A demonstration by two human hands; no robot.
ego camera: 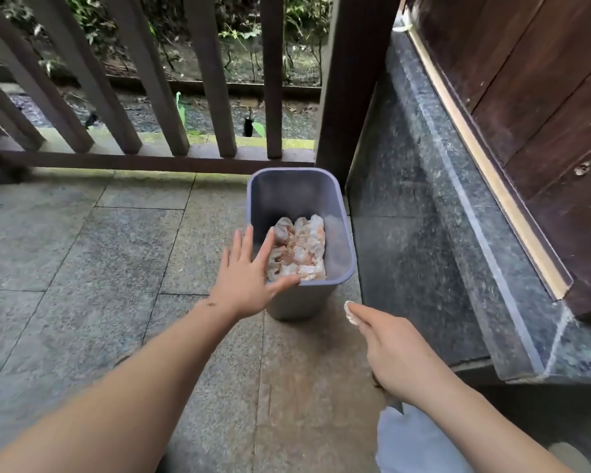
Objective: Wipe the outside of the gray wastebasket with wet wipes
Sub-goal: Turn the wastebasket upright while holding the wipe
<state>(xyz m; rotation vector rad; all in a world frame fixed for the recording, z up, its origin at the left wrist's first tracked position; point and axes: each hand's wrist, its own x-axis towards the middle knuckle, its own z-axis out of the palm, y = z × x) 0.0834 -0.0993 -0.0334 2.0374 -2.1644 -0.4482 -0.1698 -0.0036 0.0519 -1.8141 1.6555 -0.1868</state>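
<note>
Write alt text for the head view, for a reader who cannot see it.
A person's open left hand reaches to the near rim of a gray wastebasket on a stone floor, while the right hand pinches a small white wipe just short of it. Crumpled stained wipes lie inside the basket, which stands beside a wooden railing and a dark stone ledge.

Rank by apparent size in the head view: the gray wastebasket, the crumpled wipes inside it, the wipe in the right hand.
1. gray wastebasket
2. crumpled wipes inside it
3. wipe pinched in the right hand, mostly hidden, so its true size is unsure
</note>
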